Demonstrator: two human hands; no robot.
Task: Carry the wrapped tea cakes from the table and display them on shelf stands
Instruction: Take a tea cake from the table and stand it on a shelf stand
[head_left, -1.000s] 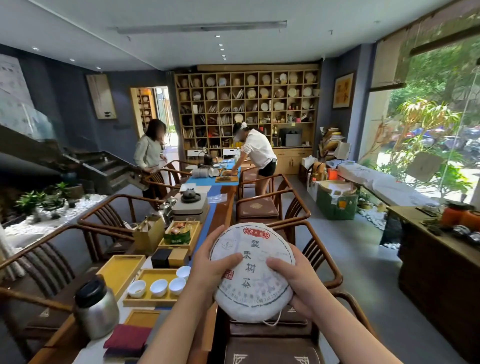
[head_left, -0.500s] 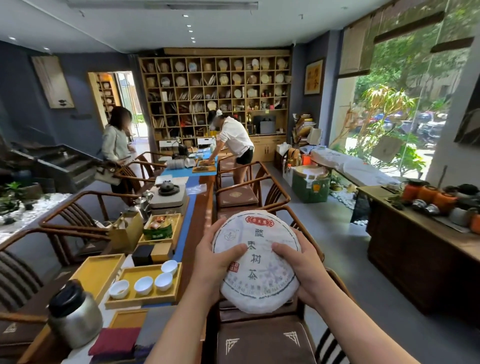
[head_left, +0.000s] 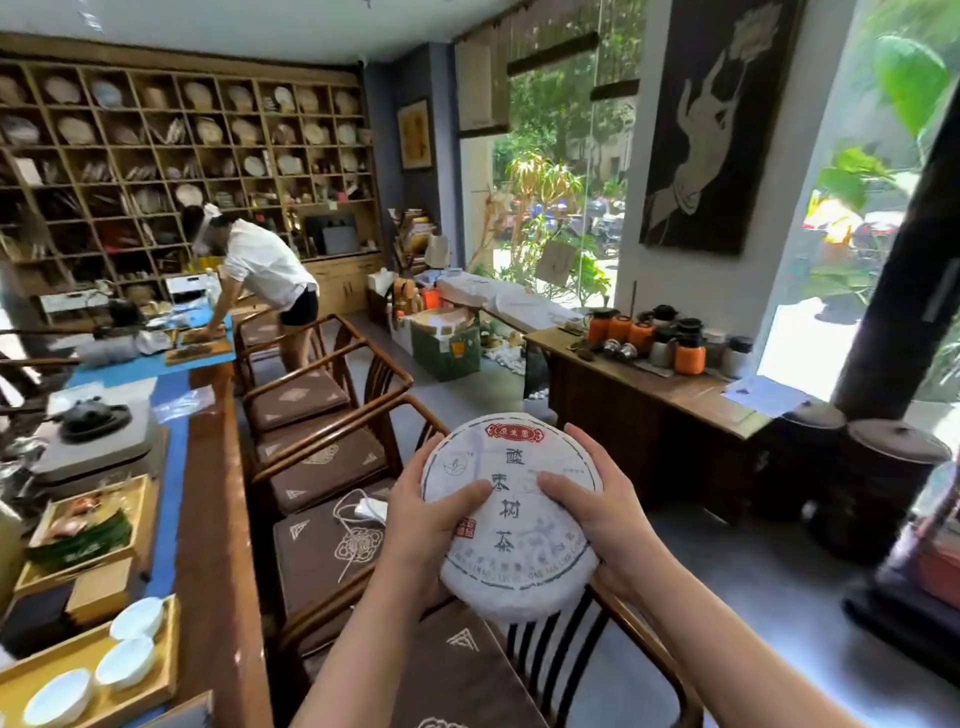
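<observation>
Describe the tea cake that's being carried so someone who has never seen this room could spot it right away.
Find the row of wooden armchairs along the long tea table. Above the nearest chair, the left hand and right hand grip a round tea cake. It is wrapped in white paper, with a red label on top and dark characters down the middle.

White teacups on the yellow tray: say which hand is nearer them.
Left. The left hand grips the tea cake on its teacup side; the right hand grips its far edge.

Tea cake (head_left: 511, 514) centre foreground, between left hand (head_left: 423, 525) and right hand (head_left: 605, 519), above chairs (head_left: 322, 467). Table (head_left: 208, 519) left; shelf (head_left: 171, 171) behind; desk (head_left: 649, 395) right.
</observation>
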